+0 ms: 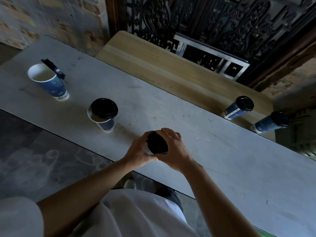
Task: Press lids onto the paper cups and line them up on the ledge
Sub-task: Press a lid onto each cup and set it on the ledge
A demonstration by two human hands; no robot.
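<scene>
Both my hands wrap one paper cup at the near edge of the grey table [196,151]. Its black lid [156,142] sits on top; the cup body is mostly hidden. My left hand [139,151] grips its left side, my right hand [174,147] curls over the lid's right rim. To the left stands a blue cup [105,123] with a black lid [104,108] lying loose and off-centre on its rim. Farther left an open blue cup [51,81] has a lid [53,68] leaning on its rim. Two lidded cups [238,107] [271,122] stand on the wooden ledge [153,65].
The wooden ledge runs along the table's far side under a dark carved screen [230,23]. A metal-framed opening [212,60] sits behind the ledge. A brick wall [51,19] rises at the far left. Dark floor [34,159] lies below the table's near edge.
</scene>
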